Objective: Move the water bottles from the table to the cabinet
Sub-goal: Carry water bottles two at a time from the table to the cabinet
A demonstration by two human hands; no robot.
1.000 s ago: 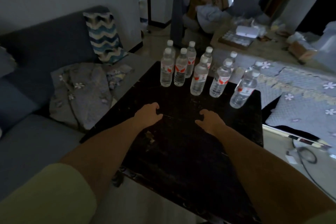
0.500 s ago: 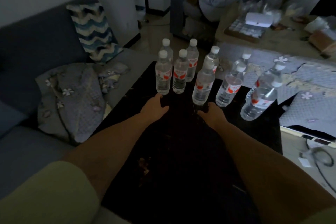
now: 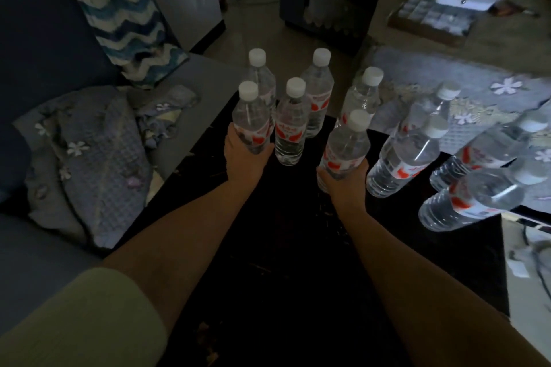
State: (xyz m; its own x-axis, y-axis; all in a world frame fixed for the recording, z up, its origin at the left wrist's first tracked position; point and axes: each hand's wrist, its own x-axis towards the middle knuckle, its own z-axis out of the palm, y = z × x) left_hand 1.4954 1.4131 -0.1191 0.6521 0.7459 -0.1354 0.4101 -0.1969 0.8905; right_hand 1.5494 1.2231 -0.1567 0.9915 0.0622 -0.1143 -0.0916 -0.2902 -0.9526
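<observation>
I see both hands already on their targets. The left hand (image 3: 243, 158) wraps the lower body of a clear plastic water bottle with a white cap and red label (image 3: 252, 125), the front-left one of the cluster. The right hand (image 3: 343, 185) curls round the base of a second clear white-capped bottle (image 3: 343, 149), which stands right of the middle bottle (image 3: 290, 125). Each grip sits low, so the bottle's long axis runs up from the hand; in this wide view both appear to lean a little (I judge that to be lens distortion, though I cannot rule out a real tilt). I reckon the lift should go straight up along that axis, since neighbours stand just beside each held bottle.

All the bottles stand on the dark glossy tabletop (image 3: 298, 247), those not held behind and to the right of the middle bottle. The ones far right (image 3: 465, 205) are smeared by blur, so I cannot count them reliably. The fingertips are hidden behind the bottles, and no cabinet is in view.
</observation>
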